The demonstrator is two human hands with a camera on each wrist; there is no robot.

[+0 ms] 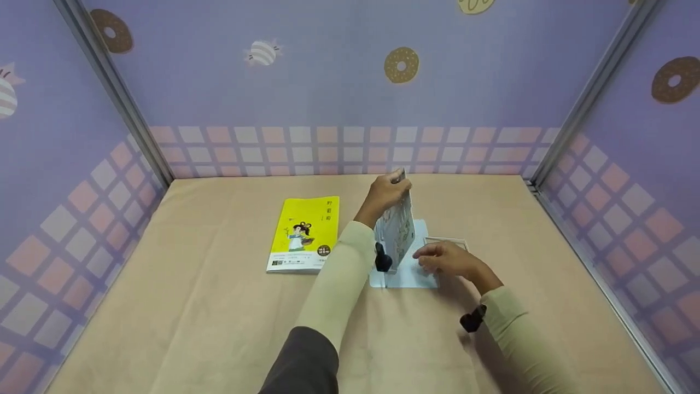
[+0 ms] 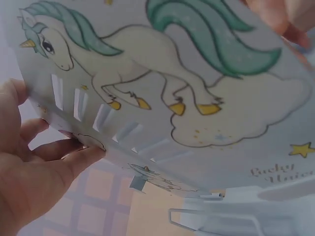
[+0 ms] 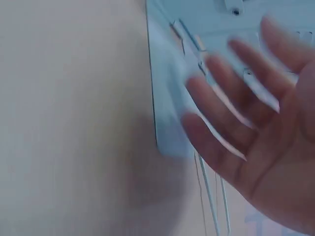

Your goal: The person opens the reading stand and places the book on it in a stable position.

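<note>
A light-blue folding book stand (image 1: 403,232) stands with its panel raised nearly upright on its flat base plate (image 1: 410,276). My left hand (image 1: 386,191) grips the panel's top edge between thumb and fingers. In the left wrist view, a unicorn with green mane and tail is printed on the slotted panel (image 2: 133,56), above part of the lettering. To the right of the panel, my right hand (image 1: 449,259) hovers by the base with nothing in it. Its fingers (image 3: 221,105) are spread and loosely bent in the right wrist view. A thin wire support (image 1: 445,238) extends behind that hand.
A yellow book (image 1: 305,224) with a drawn figure on its cover lies flat to the left of the stand, partly behind my left forearm. A beige cloth covers the table (image 1: 219,328). Purple patterned walls (image 1: 328,87) enclose the back and both sides.
</note>
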